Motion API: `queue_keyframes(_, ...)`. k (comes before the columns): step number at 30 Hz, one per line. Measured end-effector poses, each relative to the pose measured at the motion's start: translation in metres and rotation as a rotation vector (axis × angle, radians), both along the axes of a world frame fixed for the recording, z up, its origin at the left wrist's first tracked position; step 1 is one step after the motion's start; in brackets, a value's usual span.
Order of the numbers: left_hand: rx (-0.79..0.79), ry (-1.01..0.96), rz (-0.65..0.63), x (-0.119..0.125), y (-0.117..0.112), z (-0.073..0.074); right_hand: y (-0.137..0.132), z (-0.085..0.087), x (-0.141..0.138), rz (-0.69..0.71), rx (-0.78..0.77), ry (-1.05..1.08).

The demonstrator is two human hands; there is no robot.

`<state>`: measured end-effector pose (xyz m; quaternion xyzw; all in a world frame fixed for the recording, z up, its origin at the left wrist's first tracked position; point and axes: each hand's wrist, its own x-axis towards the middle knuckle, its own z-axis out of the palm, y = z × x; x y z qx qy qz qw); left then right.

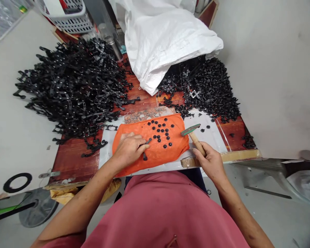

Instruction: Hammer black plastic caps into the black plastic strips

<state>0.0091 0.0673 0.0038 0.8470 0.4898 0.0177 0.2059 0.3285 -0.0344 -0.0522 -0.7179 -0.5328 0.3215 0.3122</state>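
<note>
An orange cloth (134, 168) lies over the work spot, with several small round black caps (159, 130) spread on it. On its left part rests my left hand (129, 148), fingers closed around a small black linkage piece (145, 157); its ends stick out beside the thumb, and the rest is hidden. My right hand (212, 162) grips the wooden handle of a hammer (196, 140). The green hammer head (190, 129) is at the cloth's right edge, apart from the caps.
A large heap of black linkage pieces (77, 82) covers the table's left side. Small black studded parts (214, 86) are piled at the right, partly under a white sack (167, 34). A grey basket (72, 23) and a metal flask (114, 46) stand at the back.
</note>
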Motion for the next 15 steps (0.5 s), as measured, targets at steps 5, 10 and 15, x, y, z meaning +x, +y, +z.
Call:
queue_keyframes(5,0.193,0.124,0.092,0.005,-0.006,0.006,0.000,-0.001,0.001,0.014,-0.008,-0.019)
queue_keyframes(10,-0.057,-0.090,0.032,0.012,-0.003,-0.002,0.000,0.001,0.000,0.034,0.005,-0.029)
queue_keyframes(15,-0.063,-0.092,0.058,0.014,-0.001,-0.013,0.001,0.002,0.000,0.045,-0.007,-0.032)
